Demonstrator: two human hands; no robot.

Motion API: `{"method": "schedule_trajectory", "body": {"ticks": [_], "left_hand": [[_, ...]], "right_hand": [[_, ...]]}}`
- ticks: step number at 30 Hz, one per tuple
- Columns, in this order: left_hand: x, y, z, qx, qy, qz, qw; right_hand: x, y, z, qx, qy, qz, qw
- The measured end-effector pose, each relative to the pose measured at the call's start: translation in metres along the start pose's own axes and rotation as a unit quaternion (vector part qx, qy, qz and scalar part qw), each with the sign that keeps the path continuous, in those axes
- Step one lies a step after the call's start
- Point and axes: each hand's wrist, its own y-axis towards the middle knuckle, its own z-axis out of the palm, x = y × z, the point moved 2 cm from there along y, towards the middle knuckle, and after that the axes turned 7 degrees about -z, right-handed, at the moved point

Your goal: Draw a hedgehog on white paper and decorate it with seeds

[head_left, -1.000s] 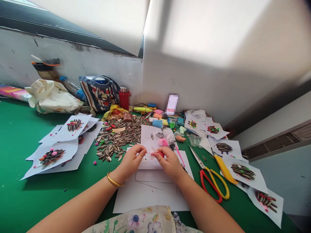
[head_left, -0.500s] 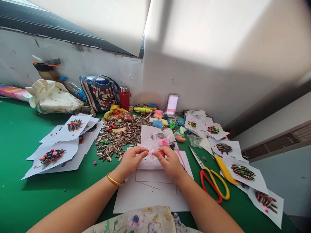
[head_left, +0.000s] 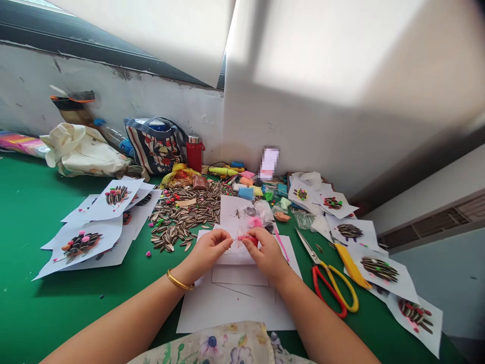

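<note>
My left hand (head_left: 210, 247) and my right hand (head_left: 266, 253) are close together above a stack of white paper (head_left: 238, 308). My right thumb and fingers pinch a red lump, which looks like modelling clay (head_left: 252, 240), in clear plastic film (head_left: 240, 233). My left thumb and forefinger are pressed together at the film's left side; whatever lies between them is too small to make out. Under my hands is a sheet with a line drawing (head_left: 235, 257), partly covered. Just beyond lie a pink lump (head_left: 255, 222) and crumpled clear wrappers.
Sunflower seeds (head_left: 185, 215) are heaped at left, beside seed-decorated sheets (head_left: 113, 199). Scissors (head_left: 328, 275) with red and yellow handles lie at right, near a yellow comb-like strip (head_left: 350, 265) and more decorated sheets (head_left: 384, 270). Bags and a red bottle (head_left: 194, 154) stand by the wall.
My left fingertips have dipped slightly, and the film between my hands has shifted. My right hand stays almost in place with the red lump.
</note>
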Motion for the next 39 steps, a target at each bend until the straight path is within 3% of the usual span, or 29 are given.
{"method": "schedule_trajectory", "body": {"ticks": [10, 17, 22, 27, 34, 39], "left_hand": [[0.005, 0.005, -0.004, -0.051, -0.178, -0.034, 0.982], [0.005, 0.004, -0.006, -0.034, -0.125, -0.032, 0.991], [0.003, 0.002, -0.007, -0.054, -0.12, -0.034, 0.991], [-0.001, 0.002, -0.004, -0.041, -0.121, -0.049, 0.991], [0.0, 0.003, -0.005, -0.045, -0.102, -0.015, 0.994], [0.003, 0.004, -0.005, -0.046, -0.122, -0.017, 0.991]], "right_hand": [[-0.007, 0.005, -0.014, -0.039, -0.058, 0.019, 0.997], [-0.016, 0.007, -0.028, -0.049, -0.13, 0.016, 0.99], [-0.046, 0.009, -0.058, -0.098, -0.301, 0.076, 0.946], [-0.068, 0.007, -0.065, -0.029, -0.384, 0.15, 0.911], [-0.052, 0.008, -0.058, -0.102, -0.355, 0.073, 0.926], [-0.024, 0.008, -0.035, -0.074, -0.243, -0.035, 0.967]]}}
